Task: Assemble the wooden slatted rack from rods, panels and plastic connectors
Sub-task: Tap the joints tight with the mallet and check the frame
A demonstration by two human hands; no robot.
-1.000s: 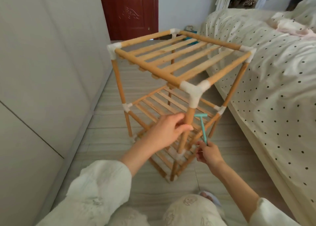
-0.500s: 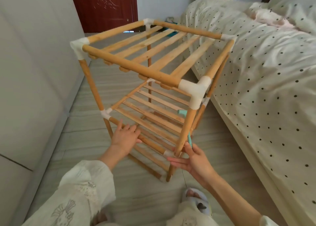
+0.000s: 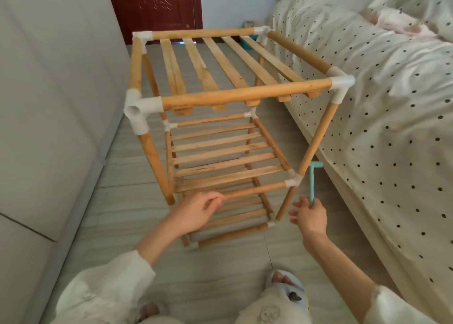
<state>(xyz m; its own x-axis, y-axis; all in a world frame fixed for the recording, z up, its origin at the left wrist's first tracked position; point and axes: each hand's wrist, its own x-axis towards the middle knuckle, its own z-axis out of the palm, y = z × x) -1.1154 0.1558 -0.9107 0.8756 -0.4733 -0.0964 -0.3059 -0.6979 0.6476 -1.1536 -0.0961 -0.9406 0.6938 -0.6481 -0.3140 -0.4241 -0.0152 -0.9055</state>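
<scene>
My left hand (image 3: 196, 209) grips the rack's (image 3: 220, 127) middle front rod (image 3: 255, 190); my right hand (image 3: 310, 215) pinches the teal mallet (image 3: 312, 181) upright beside the corner connector (image 3: 294, 180).

We stand on pale tiled floor (image 3: 220, 287), grey wardrobe (image 3: 54, 117) left, polka-dot bed (image 3: 392, 132) right, dark red door (image 3: 157, 7) ahead.

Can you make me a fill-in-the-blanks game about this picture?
1. The left hand holds a wooden ____ of the rack.
2. The right hand holds a little ____-coloured hammer.
3. The bed cover is white with black ____.
4. The door behind is dark ____.

Missing words: rod; teal; dots; red
</scene>
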